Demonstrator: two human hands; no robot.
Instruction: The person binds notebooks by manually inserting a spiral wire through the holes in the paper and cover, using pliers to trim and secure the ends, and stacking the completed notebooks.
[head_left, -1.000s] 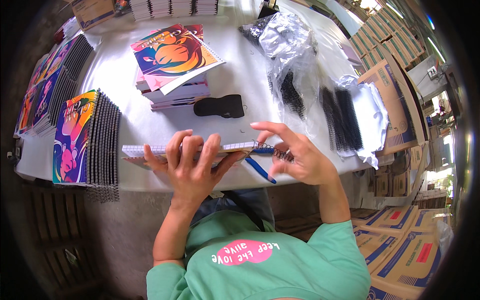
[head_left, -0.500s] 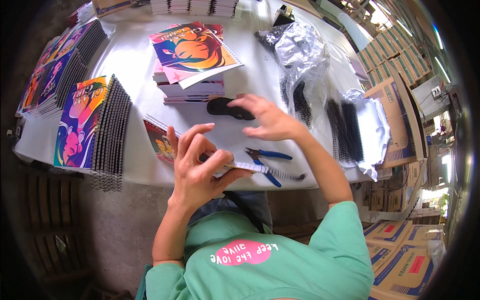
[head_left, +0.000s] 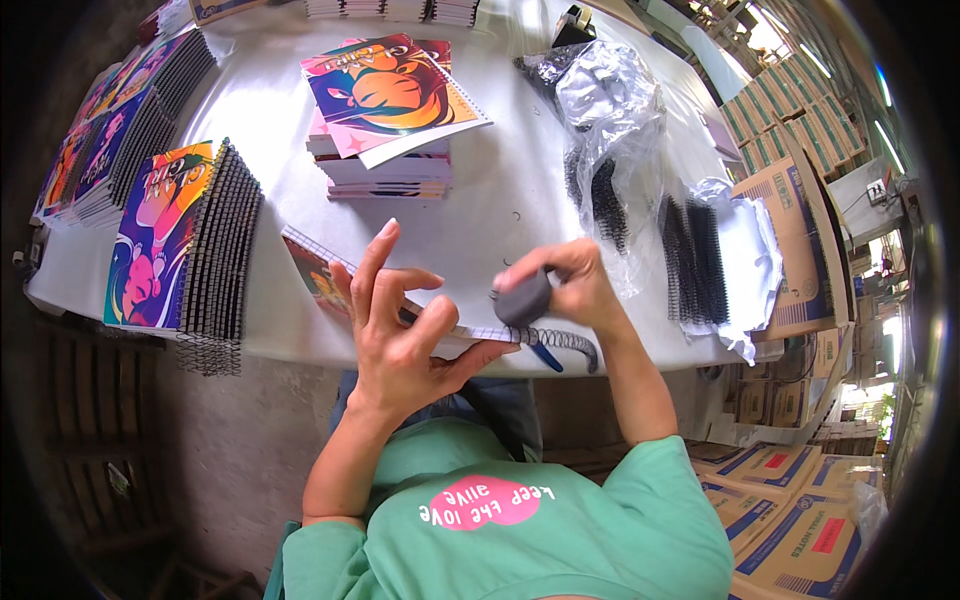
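Observation:
My left hand (head_left: 392, 335) pinches a notebook (head_left: 318, 277) near the table's front edge, tilted, with thumb below and index finger above. A dark spiral coil (head_left: 568, 340) sticks out past the right end of its spine and curves down. My right hand (head_left: 575, 285) grips a flat black object with rounded ends (head_left: 526, 298), somewhat blurred, just above the coil where it leaves the notebook. Whether it touches the coil I cannot tell. Beneath the coil, one blue handle (head_left: 546, 358) of a pair of cutters shows; the rest is hidden.
A pile of colourful notebooks (head_left: 395, 100) stands at the table's middle back. Coil-bound notebooks (head_left: 160, 240) are stacked on the left. To the right lie a clear plastic bag (head_left: 610, 100), bundles of black coils (head_left: 693, 260) and an open carton (head_left: 785, 235).
My right hand has picked up the black object from the table and brought it toward me, down to the coil. My left hand still holds the notebook in nearly the same place.

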